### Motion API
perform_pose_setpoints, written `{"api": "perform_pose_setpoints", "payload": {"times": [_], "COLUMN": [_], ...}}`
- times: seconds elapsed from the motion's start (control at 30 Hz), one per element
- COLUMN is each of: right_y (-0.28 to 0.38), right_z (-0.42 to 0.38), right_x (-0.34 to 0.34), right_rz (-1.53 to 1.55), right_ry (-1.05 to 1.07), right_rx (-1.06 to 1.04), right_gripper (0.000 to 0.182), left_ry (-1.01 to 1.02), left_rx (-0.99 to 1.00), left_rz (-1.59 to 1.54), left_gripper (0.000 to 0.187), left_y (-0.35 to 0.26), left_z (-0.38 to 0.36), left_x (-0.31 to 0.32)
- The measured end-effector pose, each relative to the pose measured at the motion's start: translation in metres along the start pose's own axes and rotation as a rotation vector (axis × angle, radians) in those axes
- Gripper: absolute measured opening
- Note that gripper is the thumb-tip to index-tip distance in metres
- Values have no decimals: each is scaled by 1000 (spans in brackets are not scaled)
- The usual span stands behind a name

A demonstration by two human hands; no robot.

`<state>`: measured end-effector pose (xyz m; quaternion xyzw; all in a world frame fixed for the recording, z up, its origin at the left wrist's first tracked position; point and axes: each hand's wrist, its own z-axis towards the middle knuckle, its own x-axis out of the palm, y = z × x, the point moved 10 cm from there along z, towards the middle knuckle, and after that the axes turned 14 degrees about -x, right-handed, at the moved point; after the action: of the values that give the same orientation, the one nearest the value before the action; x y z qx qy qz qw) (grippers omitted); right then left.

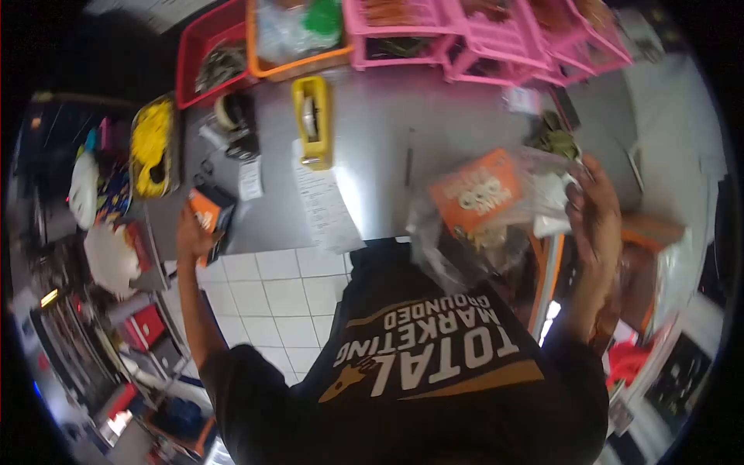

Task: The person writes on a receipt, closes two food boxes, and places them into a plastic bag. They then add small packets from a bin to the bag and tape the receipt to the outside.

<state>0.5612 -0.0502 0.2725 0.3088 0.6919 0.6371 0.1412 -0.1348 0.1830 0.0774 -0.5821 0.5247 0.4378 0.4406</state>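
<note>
Your right hand (593,213) grips a clear bag (496,213) holding an orange card; contents blurred. Your left hand (194,236) clasps an orange box (211,213).

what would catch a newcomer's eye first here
The clear plastic bag with an orange card, held up at right by the right hand. At the table's left edge the left hand grips a small orange box. A yellow tape dispenser sits mid-table, pink baskets behind.
</note>
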Motion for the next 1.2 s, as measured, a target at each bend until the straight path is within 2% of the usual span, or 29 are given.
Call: {"api": "perform_pose_setpoints", "payload": {"times": [0.07, 0.1, 0.13, 0.2, 0.27, 0.33, 0.47, 0.53, 0.57, 0.63, 0.73, 0.77, 0.83, 0.9, 1.0, 1.07, 1.1, 1.13, 1.17, 1.2], "right_y": [-4, -6, -5, -7, -11, -12, -15, -28, -36, -53, -51, -45, -20, -5, 48, 78, 71, 53, 26, -18], "right_z": [4, 5, 7, 13, 18, 20, 31, 44, 52, 64, 65, 61, 46, 34, 38, 62, 82, 104, 128, 170], "right_x": [7, 12, 17, 17, 15, 14, -5, -25, -35, -50, -34, -25, -1, 14, 69, 151, 196, 251, 306, 360], "right_rz": [-4, -15, -28, 36, 98, 86, 146, 231, 277, 323, 225, 162, -160, -473, -1194, -1243, -1117, -1034, -872, -1001], "right_ry": [62, 99, 151, 209, 285, 337, 266, 206, 178, 166, 195, 191, 461, 740, 984, 811, 751, 806, 845, 840], "right_rx": [8, 21, 16, 25, 42, 64, 61, 57, 51, 95, 70, 48, -67, -181, -608, -872, -1009, -1150, -1199, -1075], "right_gripper": [34, 34, 35, 35, 36, 36, 36, 33, 31, 29, 25, 24, 18, 17, 12, 11, 15, 17, 21, 21], "left_ry": [94, 146, 47, 108, 119, 354, 304, 270, 222, -30, 87, 99, 116, 101, 51, 73, 113, 159, 113, 64], "left_rx": [-3, -17, 70, 214, 449, 374, 625, 732, 687, 698, 687, 668, 636, 683, 765, 764, 731, 697, 604, 508], "left_rz": [-126, -262, -265, -445, -768, -1026, -1039, -1038, -1024, -460, 47, 33, -4, -107, -423, -676, -794, -911, -991, -1071], "left_gripper": [115, 113, 113, 117, 120, 123, 125, 126, 123, 119, 117, 114, 108, 97, 74, 58, 51, 44, 39, 33], "left_y": [-40, -86, -124, -213, -311, -382, -511, -551, -557, -561, -563, -566, -580, -600, -577, -539, -516, -493, -467, -439], "left_z": [-13, -33, -51, -94, -148, -187, -223, -234, -232, -231, -236, -236, -237, -236, -237, -231, -222, -212, -190, -166], "left_x": [-34, -73, -107, -161, -207, -199, -160, -145, -141, -113, -70, -66, -50, -29, -67, -107, -126, -137, -141, -140]}}
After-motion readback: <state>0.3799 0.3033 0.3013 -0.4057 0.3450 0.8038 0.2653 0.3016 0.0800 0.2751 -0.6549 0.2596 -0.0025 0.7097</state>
